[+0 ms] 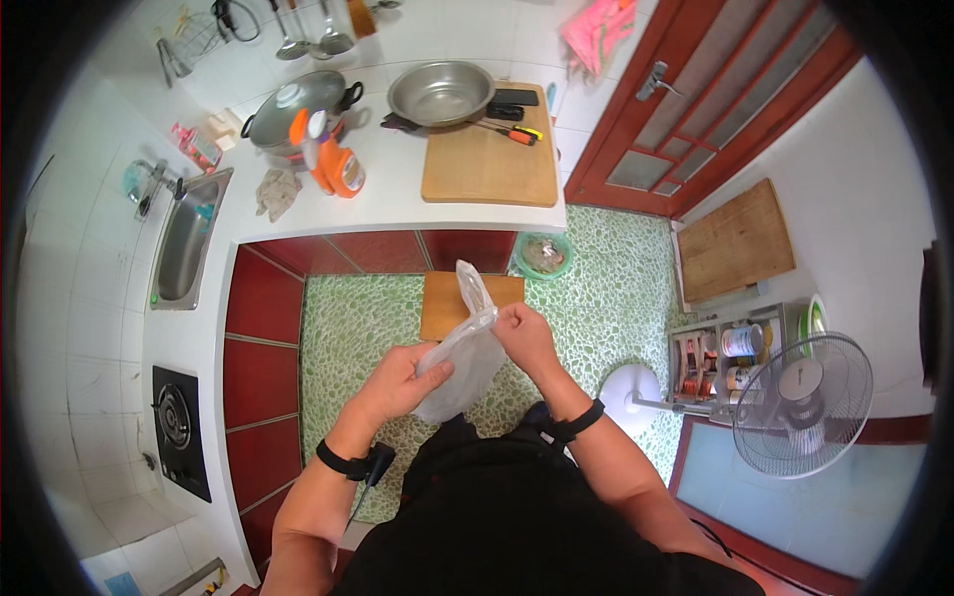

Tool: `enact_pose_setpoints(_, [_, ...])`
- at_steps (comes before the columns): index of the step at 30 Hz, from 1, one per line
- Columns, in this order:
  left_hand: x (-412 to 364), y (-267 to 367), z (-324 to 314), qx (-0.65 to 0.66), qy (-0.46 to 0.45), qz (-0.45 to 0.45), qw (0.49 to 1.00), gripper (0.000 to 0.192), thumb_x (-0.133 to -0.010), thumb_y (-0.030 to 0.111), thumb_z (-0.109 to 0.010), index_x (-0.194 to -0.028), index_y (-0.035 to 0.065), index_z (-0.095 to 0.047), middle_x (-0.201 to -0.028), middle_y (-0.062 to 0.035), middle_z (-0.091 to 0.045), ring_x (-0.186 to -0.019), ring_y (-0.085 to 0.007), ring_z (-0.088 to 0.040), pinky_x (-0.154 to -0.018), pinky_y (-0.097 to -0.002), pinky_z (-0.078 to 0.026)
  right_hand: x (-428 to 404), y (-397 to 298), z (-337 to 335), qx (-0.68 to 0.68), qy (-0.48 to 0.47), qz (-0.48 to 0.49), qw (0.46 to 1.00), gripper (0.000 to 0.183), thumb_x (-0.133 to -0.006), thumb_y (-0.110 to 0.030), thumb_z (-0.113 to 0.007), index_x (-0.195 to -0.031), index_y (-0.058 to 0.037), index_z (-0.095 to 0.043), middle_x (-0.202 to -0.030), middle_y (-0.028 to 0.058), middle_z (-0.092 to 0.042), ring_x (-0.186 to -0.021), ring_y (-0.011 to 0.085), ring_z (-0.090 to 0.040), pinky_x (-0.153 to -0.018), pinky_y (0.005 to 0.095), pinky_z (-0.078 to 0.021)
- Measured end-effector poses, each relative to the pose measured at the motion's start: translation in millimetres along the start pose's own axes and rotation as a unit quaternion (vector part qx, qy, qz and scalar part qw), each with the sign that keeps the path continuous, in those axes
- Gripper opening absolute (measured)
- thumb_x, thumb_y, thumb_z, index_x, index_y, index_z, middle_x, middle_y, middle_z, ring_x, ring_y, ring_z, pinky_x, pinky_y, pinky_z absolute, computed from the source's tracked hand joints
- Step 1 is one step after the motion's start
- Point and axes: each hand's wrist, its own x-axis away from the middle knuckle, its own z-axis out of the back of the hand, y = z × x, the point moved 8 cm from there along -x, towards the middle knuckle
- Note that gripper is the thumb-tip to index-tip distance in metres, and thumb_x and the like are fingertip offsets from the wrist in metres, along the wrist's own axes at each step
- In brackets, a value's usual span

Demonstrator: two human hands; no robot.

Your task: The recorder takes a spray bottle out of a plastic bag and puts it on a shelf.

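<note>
A translucent white plastic bag point(466, 369) hangs in front of my body, above the floor. My left hand point(408, 378) grips its left side, with the thumb lying over the plastic. At the bag's upper right edge, my right hand point(525, 334) pinches the plastic between thumb and fingers. One narrow part of the bag sticks up above the hands, like a handle. Behind and below the bag, a wooden board point(447, 302) rests on the floor by the red cabinets. A dark band is on each of my wrists.
On the white counter point(380, 214) stand a lidded pot point(298, 112), orange spray bottles point(339, 167), a crumpled rag point(277, 195) and a steel basin point(441, 93) overlapping a cutting board point(488, 171) with screwdrivers point(518, 134). A green tub point(542, 272) sits below. Right are a fan point(803, 406) and shelf rack point(715, 350).
</note>
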Motion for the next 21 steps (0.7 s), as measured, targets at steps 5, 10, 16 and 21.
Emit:
enact_pose_setpoints(5, [31, -37, 55, -0.068, 0.090, 0.040, 0.993, 0.026, -0.098, 0.026, -0.062, -0.101, 0.0000, -0.066, -0.082, -0.0091, -0.064, -0.075, -0.0213, -0.061, -0.071, -0.0355, -0.049, 4, -1, -34, -0.115, -0.022, -0.080, 0.990, 0.012, -0.090, -0.012, -0.064, -0.083, -0.0035, -0.059, -0.072, 0.0017, -0.060, -0.052, 0.0105, -0.060, -0.046, 0.0252, -0.0456])
enact_pose_setpoints(10, [67, -64, 111, -0.234, 0.327, -0.055, 0.914, 0.018, -0.092, 0.016, -0.061, -0.097, -0.0004, -0.065, -0.094, -0.0172, -0.063, -0.083, -0.0380, -0.061, -0.076, -0.0475, -0.048, 13, -21, -46, -0.231, -0.046, -0.100, 0.967, 0.005, -0.091, -0.006, -0.058, -0.088, -0.0064, -0.054, -0.072, 0.0023, -0.061, -0.063, 0.0132, -0.069, -0.045, 0.0229, -0.0468])
enact_pose_setpoints(16, [96, -102, 127, -0.224, 0.486, 0.145, 0.832, 0.020, -0.089, 0.013, -0.062, -0.097, -0.0043, -0.066, -0.095, -0.0193, -0.066, -0.080, -0.0349, -0.065, -0.068, -0.0445, -0.051, 1, -30, -55, -0.297, -0.075, -0.016, 0.952, 0.012, -0.088, 0.003, -0.056, -0.089, -0.0078, -0.050, -0.075, 0.0025, -0.061, -0.057, 0.0098, -0.059, -0.047, 0.0238, -0.0473])
enact_pose_setpoints(21, [106, -152, 117, 0.301, 0.490, 0.160, 0.803, 0.019, -0.093, 0.010, -0.060, -0.103, -0.0047, -0.065, -0.090, -0.0154, -0.069, -0.070, -0.0251, -0.069, -0.052, -0.0346, -0.056, 2, -52, -54, -0.362, -0.121, -0.041, 0.923, 0.026, -0.084, 0.013, -0.050, -0.099, -0.0072, -0.056, -0.084, 0.0035, -0.063, -0.066, 0.0119, -0.060, -0.057, 0.0236, -0.0507])
